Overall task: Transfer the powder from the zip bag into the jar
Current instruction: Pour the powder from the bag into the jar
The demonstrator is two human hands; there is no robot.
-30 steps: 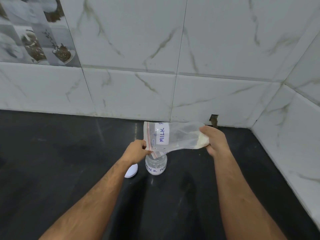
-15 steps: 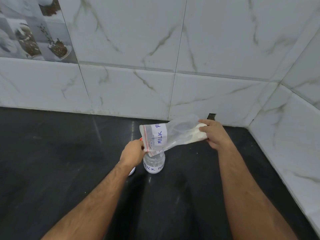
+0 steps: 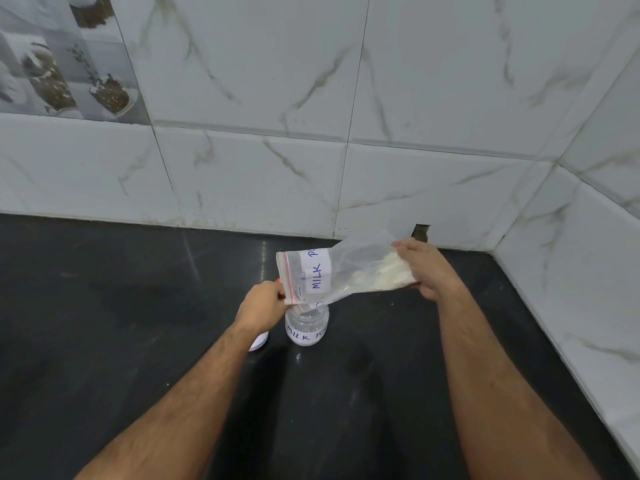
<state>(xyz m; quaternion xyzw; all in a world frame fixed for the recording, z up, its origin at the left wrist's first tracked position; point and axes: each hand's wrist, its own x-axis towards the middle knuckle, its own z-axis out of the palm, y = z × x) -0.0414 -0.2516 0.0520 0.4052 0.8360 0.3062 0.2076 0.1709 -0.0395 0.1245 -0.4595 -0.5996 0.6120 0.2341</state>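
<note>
A clear zip bag (image 3: 341,271) with a red zip strip and a white label reading "MILK" is held sideways, its mouth tilted down over the jar. White powder (image 3: 394,271) is bunched at the bag's right end. My left hand (image 3: 264,304) pinches the bag's mouth corner. My right hand (image 3: 429,268) grips the raised bottom end. The small clear jar (image 3: 306,329), labelled "MILK PO", stands open on the black counter right under the bag's mouth, with a little white powder at its bottom.
A white lid (image 3: 259,342) lies on the black counter (image 3: 104,323) just left of the jar, partly hidden by my left wrist. White marble-look tiled walls (image 3: 415,116) close the back and the right side, meeting in a corner at the right.
My right hand has lifted the bag's bottom end, tilting the bag more steeply toward the jar. Powder has slid a little toward the mouth. The view has shifted slightly.
</note>
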